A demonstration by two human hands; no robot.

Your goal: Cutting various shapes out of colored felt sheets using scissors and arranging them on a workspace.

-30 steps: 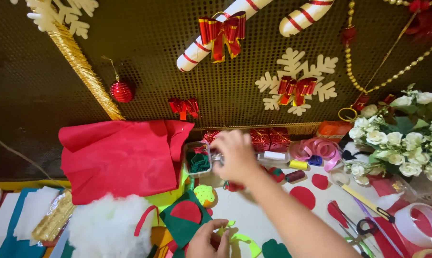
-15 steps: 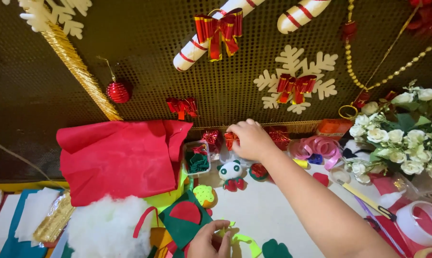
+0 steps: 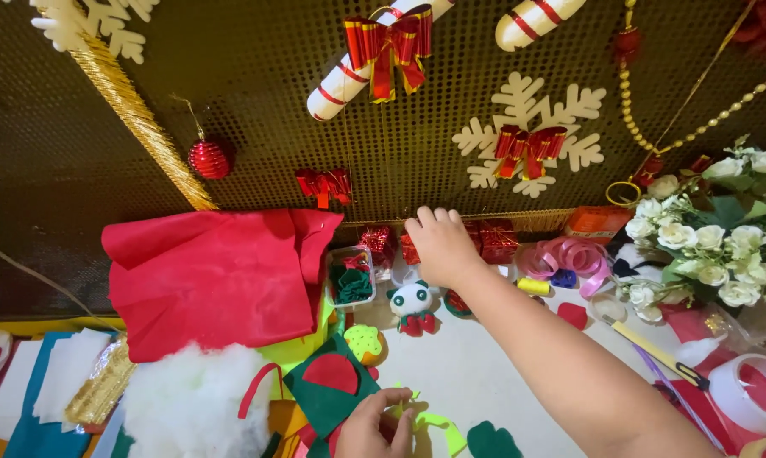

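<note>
My right hand (image 3: 440, 244) reaches far across the table, fingers curled down over small red foil gift boxes (image 3: 495, 240) at the back edge; whether it grips anything is hidden. Just below it lies a small white panda felt figure (image 3: 414, 305) with a red bow. My left hand (image 3: 376, 428) is at the bottom edge, pinching a light green felt piece (image 3: 438, 422) next to a green felt shape with a red half-circle (image 3: 332, 379).
Red felt sheets (image 3: 213, 276) lie to the left over white stuffing (image 3: 188, 403). A clear box of felt scraps (image 3: 351, 276), pink ribbon (image 3: 567, 256), a tape roll (image 3: 752, 390), scissors and white flowers (image 3: 722, 242) crowd the right. Ornaments hang on the mesh wall.
My right hand moved from the table's middle up to the red gift boxes at the back, uncovering the panda figure. My left hand has stayed at the bottom edge on the green felt.
</note>
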